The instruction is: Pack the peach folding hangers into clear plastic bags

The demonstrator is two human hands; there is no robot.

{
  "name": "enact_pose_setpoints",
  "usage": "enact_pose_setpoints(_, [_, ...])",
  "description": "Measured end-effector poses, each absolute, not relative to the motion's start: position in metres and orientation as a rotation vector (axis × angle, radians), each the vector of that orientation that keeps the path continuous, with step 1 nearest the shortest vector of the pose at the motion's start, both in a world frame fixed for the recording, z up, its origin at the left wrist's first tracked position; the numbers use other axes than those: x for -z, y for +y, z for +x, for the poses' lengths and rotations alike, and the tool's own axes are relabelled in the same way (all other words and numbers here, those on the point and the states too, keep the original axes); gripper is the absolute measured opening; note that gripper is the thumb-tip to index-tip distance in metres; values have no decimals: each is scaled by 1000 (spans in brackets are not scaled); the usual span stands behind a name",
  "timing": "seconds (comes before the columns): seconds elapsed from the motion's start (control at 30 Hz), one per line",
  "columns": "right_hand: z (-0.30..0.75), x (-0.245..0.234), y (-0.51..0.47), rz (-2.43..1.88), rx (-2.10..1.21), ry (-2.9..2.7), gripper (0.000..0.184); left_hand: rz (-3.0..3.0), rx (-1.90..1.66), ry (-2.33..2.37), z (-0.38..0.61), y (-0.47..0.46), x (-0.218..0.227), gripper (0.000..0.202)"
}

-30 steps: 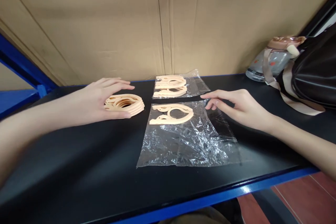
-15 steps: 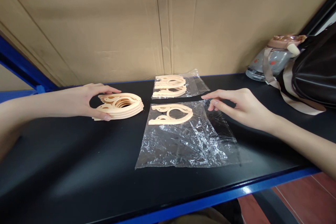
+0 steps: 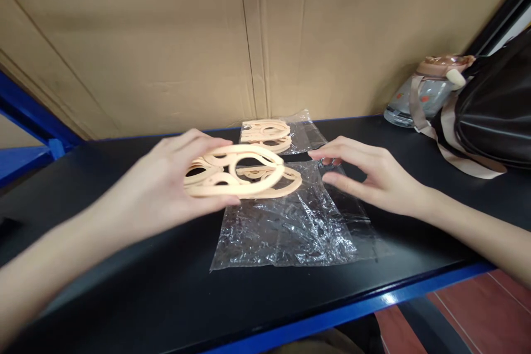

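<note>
My left hand (image 3: 174, 182) is closed on a beige folded travel hanger (image 3: 271, 180), thumb and fingers on its two long sides. It is raised over the left part of a clear plastic bag (image 3: 282, 238) on the black shelf. Partly covered by it, another folded hanger (image 3: 294, 182) lies at the bag's upper end. Behind my left hand, the hanger stack (image 3: 197, 166) shows only in part. To the right, my right hand (image 3: 369, 177) is open, thumb and fingers apart, close to the bag's upper right edge.
Further back lies a second clear bag (image 3: 305, 127) with beige hangers (image 3: 276, 128). A clear bottle (image 3: 427, 91) with a strap stands at the back right beside a black bag (image 3: 498, 105). Cardboard (image 3: 166, 38) rises behind the shelf; a blue edge (image 3: 332, 310) runs along its front.
My left hand has moved right from the stack, carrying one folded hanger over the near bag. My right hand stays by the bag, thumb and fingers a bit wider apart.
</note>
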State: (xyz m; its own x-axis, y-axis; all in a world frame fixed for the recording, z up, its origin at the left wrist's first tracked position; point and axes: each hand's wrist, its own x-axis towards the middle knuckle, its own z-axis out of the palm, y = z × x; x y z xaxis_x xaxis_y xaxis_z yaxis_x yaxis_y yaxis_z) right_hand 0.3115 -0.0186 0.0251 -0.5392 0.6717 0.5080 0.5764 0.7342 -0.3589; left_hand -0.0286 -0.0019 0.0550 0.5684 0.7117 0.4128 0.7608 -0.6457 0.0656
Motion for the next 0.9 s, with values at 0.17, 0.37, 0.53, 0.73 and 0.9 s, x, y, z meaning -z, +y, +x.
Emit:
enact_pose_setpoints(0.17, [291, -26, -39, -684, -215, -2449, 74, -2814, 761, -1073, 5, -38, -25, 62])
enact_pose_setpoints(0.37, [277, -21, -51, -635, -176, -2537, 75, -2895, 751, -1029, 18, -56, -16, 60])
enact_pose_setpoints(0.53, [273, -11, -50, -676, 188, -2552, 63, -2863, 751, -1024, 16, -52, -10, 67])
enact_pose_setpoints(0.73, [311, -37, -34, -1077, 202, -2487, 74, -2780, 771, -1111, 0, -35, -22, 50])
enact_pose_setpoints(0.9, [369, -61, -17, -1481, 49, -2486, 87, -2829, 592, -1106, -10, -17, -28, 35])
